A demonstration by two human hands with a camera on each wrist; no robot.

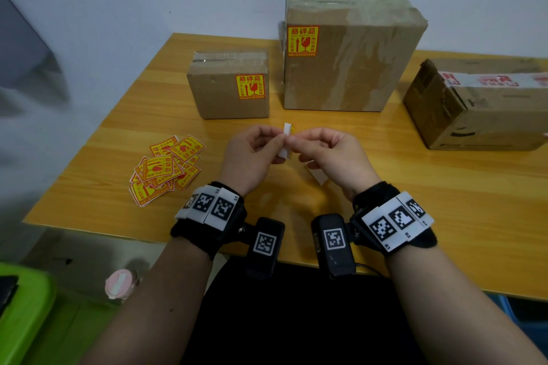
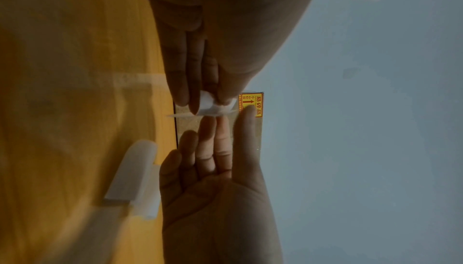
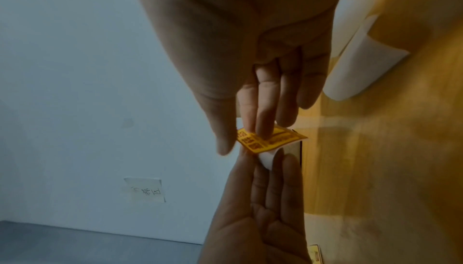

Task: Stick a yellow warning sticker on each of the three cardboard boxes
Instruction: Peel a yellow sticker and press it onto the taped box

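Both hands pinch one yellow warning sticker (image 1: 288, 139) above the desk (image 1: 385, 175): left hand (image 1: 252, 154) on its white backing, right hand (image 1: 332, 157) on the yellow face, before three cardboard boxes (image 1: 350, 50).

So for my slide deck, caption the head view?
Both hands peel a yellow sticker from its backing; two boxes labelled, the right box still bare.
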